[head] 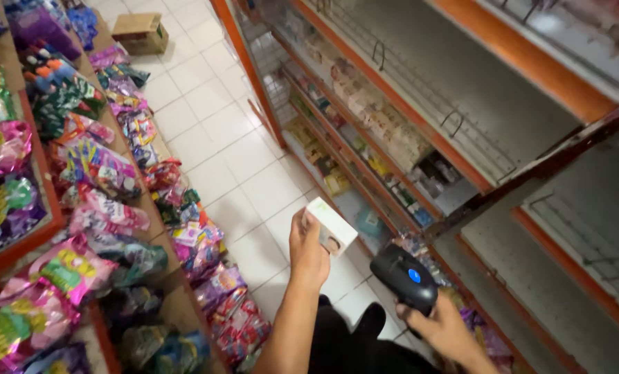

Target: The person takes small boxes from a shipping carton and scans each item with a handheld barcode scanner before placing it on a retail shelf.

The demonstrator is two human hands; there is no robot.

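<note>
Two bare hands work in the narrow aisle between the shop racks. Furthest left, the orange-edged wooden shelves (50, 218) are crowded with shiny pink, purple and green plastic snack bags (74, 266), stacked in sloping rows down toward the floor. Beyond them, at the far end of the white tiled floor (212, 149), sits a small brown cardboard box (140, 32).

Near the middle, the left hand (308, 253) rises on a bare forearm that comes up from the bottom edge, wrist straight, back of the hand toward the camera. Its fingers are curled closed around a small white rectangular carton (332, 225), gripping the lower end so that the carton tilts up and to the right, above the floor tiles and clear of either rack.

Just to the right and a little lower, the right hand (448, 331) reaches in from the bottom right corner, fingers wrapped shut about the handle of a black handheld barcode scanner with a blue button (406, 278). The scanner's head points up and left toward the carton, near it but not touching.

Further right stand the grey metal shelves with orange trim (462, 90), the upper tiers bare, the lower ones lined with small packets (365, 111).
</note>
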